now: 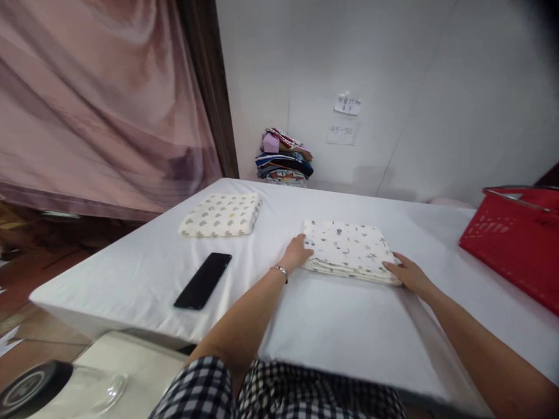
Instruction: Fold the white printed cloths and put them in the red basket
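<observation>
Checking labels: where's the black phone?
Head view, left of centre: the black phone lies on the table, nearer the camera than the grey-patterned cloth, left of the left hand.

There are two of the person's hands, one left hand (297, 252) and one right hand (407, 273), with one bracelet (280, 269). One small-print cloth (347, 247) and one grey-patterned cloth (222, 214) make two folded on one white-covered table (340, 326). Also there: one black phone (203, 280), one red basket (515, 241), one black-lidded container (35, 391), one pink drape (109, 105), and two notes, an upper note (347, 105) and a lower note (341, 132). One fabric pile (285, 162) has layers too overlapped to count.
</observation>
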Demonstrator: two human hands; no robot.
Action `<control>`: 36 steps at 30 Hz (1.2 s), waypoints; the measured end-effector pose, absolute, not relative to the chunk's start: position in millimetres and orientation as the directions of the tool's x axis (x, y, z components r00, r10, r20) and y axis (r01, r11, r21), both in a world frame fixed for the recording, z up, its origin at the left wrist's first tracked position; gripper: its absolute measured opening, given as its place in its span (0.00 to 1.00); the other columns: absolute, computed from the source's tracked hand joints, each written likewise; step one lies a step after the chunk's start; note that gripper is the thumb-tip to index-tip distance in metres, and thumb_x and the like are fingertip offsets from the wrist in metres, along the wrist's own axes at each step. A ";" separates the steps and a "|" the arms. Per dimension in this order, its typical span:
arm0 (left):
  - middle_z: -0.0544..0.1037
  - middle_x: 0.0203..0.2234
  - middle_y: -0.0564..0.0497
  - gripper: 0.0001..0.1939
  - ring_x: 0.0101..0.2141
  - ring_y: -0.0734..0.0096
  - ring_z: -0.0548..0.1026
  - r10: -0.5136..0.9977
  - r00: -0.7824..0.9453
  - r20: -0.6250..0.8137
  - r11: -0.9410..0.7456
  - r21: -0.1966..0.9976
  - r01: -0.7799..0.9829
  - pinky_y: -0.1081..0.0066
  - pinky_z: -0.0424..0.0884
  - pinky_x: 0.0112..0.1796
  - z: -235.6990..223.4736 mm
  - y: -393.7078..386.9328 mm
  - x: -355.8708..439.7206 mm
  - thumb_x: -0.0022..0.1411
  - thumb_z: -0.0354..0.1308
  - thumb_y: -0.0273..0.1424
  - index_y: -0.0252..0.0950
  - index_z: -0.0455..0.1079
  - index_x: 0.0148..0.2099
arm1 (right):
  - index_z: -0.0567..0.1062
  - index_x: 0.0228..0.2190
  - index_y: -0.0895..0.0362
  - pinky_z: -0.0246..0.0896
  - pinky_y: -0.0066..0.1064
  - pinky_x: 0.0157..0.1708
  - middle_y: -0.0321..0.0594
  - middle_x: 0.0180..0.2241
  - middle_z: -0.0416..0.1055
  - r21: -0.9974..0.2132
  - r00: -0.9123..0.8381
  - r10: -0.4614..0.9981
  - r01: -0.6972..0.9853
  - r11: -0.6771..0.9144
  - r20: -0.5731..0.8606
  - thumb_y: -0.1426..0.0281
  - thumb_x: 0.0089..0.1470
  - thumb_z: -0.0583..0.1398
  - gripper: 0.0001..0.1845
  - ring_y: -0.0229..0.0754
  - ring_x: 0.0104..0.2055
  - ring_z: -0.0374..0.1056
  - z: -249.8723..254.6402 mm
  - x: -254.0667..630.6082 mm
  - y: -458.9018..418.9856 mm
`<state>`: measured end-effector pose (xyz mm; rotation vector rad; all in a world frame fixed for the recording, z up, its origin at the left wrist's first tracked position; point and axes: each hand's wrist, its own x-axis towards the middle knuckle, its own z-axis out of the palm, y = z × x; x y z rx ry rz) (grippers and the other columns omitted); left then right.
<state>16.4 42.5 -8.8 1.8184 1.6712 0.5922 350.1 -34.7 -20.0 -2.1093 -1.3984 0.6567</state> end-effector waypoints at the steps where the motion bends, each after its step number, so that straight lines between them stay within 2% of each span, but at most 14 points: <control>1: 0.67 0.53 0.42 0.33 0.50 0.62 0.68 0.992 0.109 -0.065 -0.036 0.678 0.735 0.70 0.62 0.48 -9.8 42.2 16.8 0.51 0.60 0.33 0.35 0.56 0.59 | 0.64 0.55 0.56 0.64 0.35 0.35 0.45 0.37 0.74 -0.652 0.353 0.929 0.680 -0.335 -0.110 0.50 0.47 0.58 0.38 0.47 0.36 0.70 -18.6 349.0 -35.4; 3: 0.68 0.52 0.43 0.32 0.49 0.64 0.69 0.992 0.106 -0.063 -0.037 0.666 0.745 0.71 0.63 0.47 -10.8 40.6 16.7 0.52 0.59 0.36 0.36 0.56 0.59 | 0.61 0.57 0.56 0.64 0.35 0.36 0.46 0.39 0.73 -0.610 0.369 0.923 0.707 -0.356 -0.111 0.50 0.48 0.57 0.39 0.47 0.36 0.70 -15.6 347.3 -37.4; 5: 0.69 0.50 0.44 0.31 0.47 0.64 0.70 0.993 0.103 -0.060 -0.039 0.658 0.752 0.71 0.64 0.46 -9.5 37.4 14.7 0.53 0.59 0.39 0.36 0.58 0.58 | 0.58 0.59 0.56 0.63 0.37 0.38 0.47 0.41 0.72 -0.517 0.367 0.927 0.781 -0.350 -0.074 0.49 0.50 0.54 0.39 0.49 0.39 0.70 -13.7 345.4 -41.7; 8: 0.68 0.51 0.43 0.29 0.47 0.61 0.69 0.997 0.079 -0.011 -0.055 0.633 0.772 0.68 0.64 0.46 -3.2 29.0 9.9 0.56 0.54 0.43 0.36 0.59 0.57 | 0.57 0.59 0.58 0.60 0.41 0.46 0.49 0.47 0.68 -0.388 0.296 0.946 0.894 -0.224 0.135 0.52 0.55 0.48 0.35 0.52 0.48 0.65 -15.4 340.9 -53.1; 11: 0.65 0.54 0.45 0.24 0.46 0.62 0.70 0.980 0.088 0.180 -0.177 0.570 0.802 0.68 0.66 0.43 4.5 17.5 8.9 0.61 0.49 0.43 0.38 0.61 0.56 | 0.62 0.56 0.58 0.53 0.41 0.53 0.49 0.54 0.62 -0.333 0.141 0.907 0.943 -0.001 0.397 0.56 0.59 0.45 0.29 0.50 0.55 0.57 -22.2 335.7 -65.2; 13: 0.66 0.52 0.48 0.20 0.47 0.64 0.69 0.932 0.162 0.323 -0.314 0.501 0.807 0.69 0.66 0.43 7.8 10.1 12.5 0.62 0.48 0.41 0.40 0.64 0.53 | 0.66 0.53 0.58 0.50 0.40 0.56 0.47 0.54 0.63 -0.308 0.027 0.876 0.941 0.140 0.481 0.58 0.59 0.45 0.26 0.48 0.56 0.56 -26.7 332.5 -69.8; 16: 0.70 0.48 0.49 0.16 0.48 0.64 0.67 0.836 0.363 0.411 -0.522 0.397 0.755 0.67 0.63 0.48 7.3 2.9 22.0 0.62 0.49 0.40 0.41 0.69 0.48 | 0.70 0.49 0.55 0.46 0.41 0.58 0.44 0.53 0.64 -0.281 -0.096 0.877 0.926 0.252 0.470 0.59 0.58 0.48 0.23 0.48 0.58 0.54 -29.6 327.9 -70.6; 18: 0.72 0.45 0.48 0.14 0.47 0.63 0.67 0.776 0.494 0.392 -0.623 0.358 0.696 0.64 0.62 0.49 3.5 1.5 27.5 0.61 0.51 0.40 0.42 0.71 0.46 | 0.71 0.49 0.54 0.46 0.43 0.58 0.42 0.52 0.66 -0.273 -0.159 0.897 0.918 0.288 0.412 0.59 0.58 0.49 0.22 0.49 0.58 0.54 -29.0 325.3 -69.8; 21: 0.74 0.43 0.48 0.13 0.45 0.63 0.68 0.715 0.617 0.330 -0.700 0.345 0.626 0.63 0.63 0.48 -3.7 3.1 30.7 0.61 0.52 0.40 0.42 0.73 0.44 | 0.71 0.48 0.53 0.48 0.42 0.56 0.42 0.50 0.68 -0.277 -0.235 0.905 0.898 0.342 0.354 0.60 0.59 0.48 0.21 0.48 0.55 0.59 -27.1 323.4 -70.1; 28: 0.74 0.41 0.49 0.13 0.43 0.67 0.69 0.723 0.609 0.328 -0.690 0.387 0.611 0.66 0.65 0.46 -8.6 5.3 30.7 0.63 0.50 0.39 0.43 0.73 0.44 | 0.74 0.44 0.53 0.52 0.39 0.52 0.41 0.46 0.72 -0.306 -0.225 0.853 0.865 0.397 0.471 0.62 0.60 0.49 0.18 0.46 0.49 0.64 -25.9 321.3 -71.0; 32: 0.74 0.38 0.49 0.11 0.40 0.66 0.69 0.644 0.647 0.408 -0.761 0.257 0.596 0.65 0.65 0.41 -7.8 3.6 35.1 0.63 0.51 0.36 0.40 0.73 0.42 | 0.75 0.40 0.52 0.55 0.41 0.48 0.42 0.42 0.73 -0.296 -0.256 0.815 0.841 0.453 0.520 0.64 0.60 0.50 0.15 0.46 0.46 0.66 -23.0 309.2 -63.3; 36: 0.75 0.33 0.50 0.11 0.37 0.66 0.69 0.613 0.667 0.423 -0.774 0.152 0.615 0.66 0.64 0.37 -8.7 4.3 36.2 0.64 0.50 0.36 0.39 0.73 0.38 | 0.76 0.38 0.53 0.58 0.40 0.46 0.41 0.40 0.73 -0.302 -0.281 0.815 0.827 0.474 0.507 0.65 0.60 0.52 0.13 0.45 0.44 0.66 -20.3 296.4 -58.1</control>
